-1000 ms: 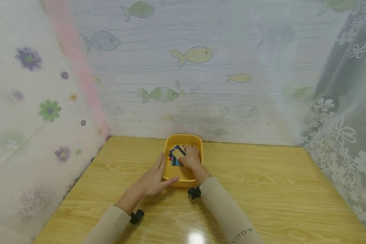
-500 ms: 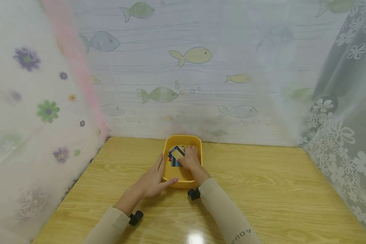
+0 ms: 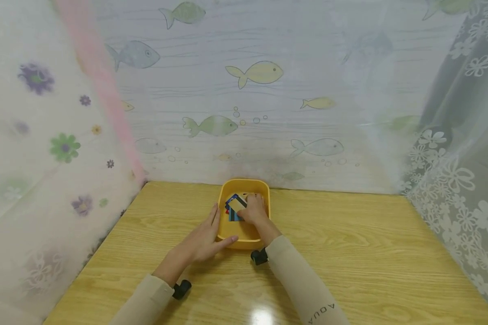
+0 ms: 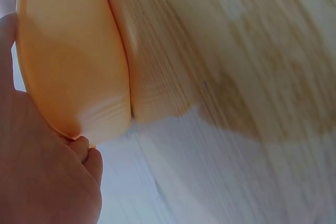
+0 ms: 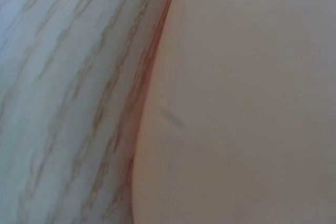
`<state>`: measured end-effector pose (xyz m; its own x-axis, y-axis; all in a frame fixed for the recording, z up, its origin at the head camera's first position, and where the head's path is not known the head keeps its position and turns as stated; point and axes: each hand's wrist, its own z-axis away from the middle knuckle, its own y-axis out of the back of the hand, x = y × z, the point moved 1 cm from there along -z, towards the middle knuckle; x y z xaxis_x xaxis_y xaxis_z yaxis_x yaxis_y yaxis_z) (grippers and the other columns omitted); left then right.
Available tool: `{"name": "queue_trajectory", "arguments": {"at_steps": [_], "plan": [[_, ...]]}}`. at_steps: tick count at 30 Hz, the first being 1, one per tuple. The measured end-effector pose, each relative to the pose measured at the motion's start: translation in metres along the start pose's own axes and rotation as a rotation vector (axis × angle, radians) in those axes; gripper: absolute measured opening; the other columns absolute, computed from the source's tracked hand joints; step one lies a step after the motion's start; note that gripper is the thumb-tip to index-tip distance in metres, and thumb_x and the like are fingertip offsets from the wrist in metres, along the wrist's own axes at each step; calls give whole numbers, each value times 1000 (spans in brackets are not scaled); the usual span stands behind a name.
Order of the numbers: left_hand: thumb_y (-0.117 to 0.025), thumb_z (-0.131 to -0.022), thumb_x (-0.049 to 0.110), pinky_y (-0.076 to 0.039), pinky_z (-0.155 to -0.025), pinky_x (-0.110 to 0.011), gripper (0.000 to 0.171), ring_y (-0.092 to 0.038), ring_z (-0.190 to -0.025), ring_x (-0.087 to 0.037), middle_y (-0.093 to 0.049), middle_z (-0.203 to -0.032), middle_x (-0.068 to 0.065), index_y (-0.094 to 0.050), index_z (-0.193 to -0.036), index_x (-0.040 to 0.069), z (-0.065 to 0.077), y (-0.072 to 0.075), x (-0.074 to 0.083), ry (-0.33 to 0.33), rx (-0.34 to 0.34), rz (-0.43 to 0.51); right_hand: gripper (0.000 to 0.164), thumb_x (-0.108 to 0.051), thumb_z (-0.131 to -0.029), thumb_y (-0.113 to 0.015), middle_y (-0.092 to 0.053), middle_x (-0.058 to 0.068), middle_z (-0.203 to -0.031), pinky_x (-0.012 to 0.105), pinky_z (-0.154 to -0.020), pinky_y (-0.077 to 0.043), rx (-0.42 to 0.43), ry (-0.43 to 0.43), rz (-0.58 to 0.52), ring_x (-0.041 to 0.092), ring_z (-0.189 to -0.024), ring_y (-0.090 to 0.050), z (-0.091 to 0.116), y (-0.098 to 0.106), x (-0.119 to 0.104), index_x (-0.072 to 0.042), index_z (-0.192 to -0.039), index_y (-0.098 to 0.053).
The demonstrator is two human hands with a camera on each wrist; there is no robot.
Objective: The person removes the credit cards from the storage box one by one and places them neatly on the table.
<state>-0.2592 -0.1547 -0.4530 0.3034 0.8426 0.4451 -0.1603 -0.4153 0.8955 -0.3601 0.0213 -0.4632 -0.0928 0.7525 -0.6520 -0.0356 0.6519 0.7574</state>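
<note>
An orange-yellow plastic bin (image 3: 244, 244) stands at the far edge of the table. My left hand (image 3: 201, 239) lies against its near left corner, fingers straight along the left wall and thumb across the front rim. In the left wrist view that hand (image 4: 50, 171) touches the bin's wall (image 4: 73, 61). My right hand (image 3: 254, 210) is down inside the bin, pinching a gold bank card (image 3: 236, 204) with a black stripe. A blue card (image 3: 234, 215) lies beneath it, among several others partly covered by the hand. The bin's wall (image 5: 236, 103) fills the right wrist view, hiding the right hand.
A wood-grain table (image 3: 349, 253) spreads around the bin on both sides. Behind it hangs a fish-print sheet (image 3: 260, 113); a flowered sheet (image 3: 57, 180) closes the left and a lace curtain (image 3: 463, 180) the right. Black camera mounts (image 3: 182, 289) sit at both wrists.
</note>
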Motion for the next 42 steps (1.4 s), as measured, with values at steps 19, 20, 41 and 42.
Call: {"name": "queue_trajectory", "arguments": {"at_steps": [19, 20, 41, 42], "plan": [[-47, -98, 71, -34, -118, -49, 108, -26, -152, -36, 4, -171, -16, 4, -163, 2, 2, -6, -1, -2, 11, -28, 52, -19, -85, -84, -57, 20, -130, 49, -103, -44, 0, 29, 26, 37, -118, -50, 5, -2, 0, 0, -130, -65], [-47, -98, 71, -34, -119, -49, 107, -26, -152, -36, 4, -171, -16, 3, -163, 2, 2, -7, -1, 0, 12, -26, 52, -19, -85, -84, -56, 20, -129, 49, -103, -45, -2, 29, 26, 36, -117, -50, 5, -2, 0, 0, -130, -65], [-47, -98, 71, -30, -121, -48, 107, -22, -153, -34, 9, -171, -13, 7, -163, 4, 0, -2, -1, 18, -4, -18, 48, -5, -90, -73, -64, 15, -129, 48, -103, -45, -9, 139, 48, 35, -118, -57, -1, -1, -1, -4, -136, -60], [-47, -98, 71, -30, -121, -48, 108, -22, -154, -34, 9, -171, -12, 7, -163, 4, 0, -2, -1, 18, -5, -19, 47, -2, -91, -70, -65, 15, -129, 47, -100, -47, -20, 144, 21, 34, -115, -59, -2, -1, 0, -4, -137, -60]]}}
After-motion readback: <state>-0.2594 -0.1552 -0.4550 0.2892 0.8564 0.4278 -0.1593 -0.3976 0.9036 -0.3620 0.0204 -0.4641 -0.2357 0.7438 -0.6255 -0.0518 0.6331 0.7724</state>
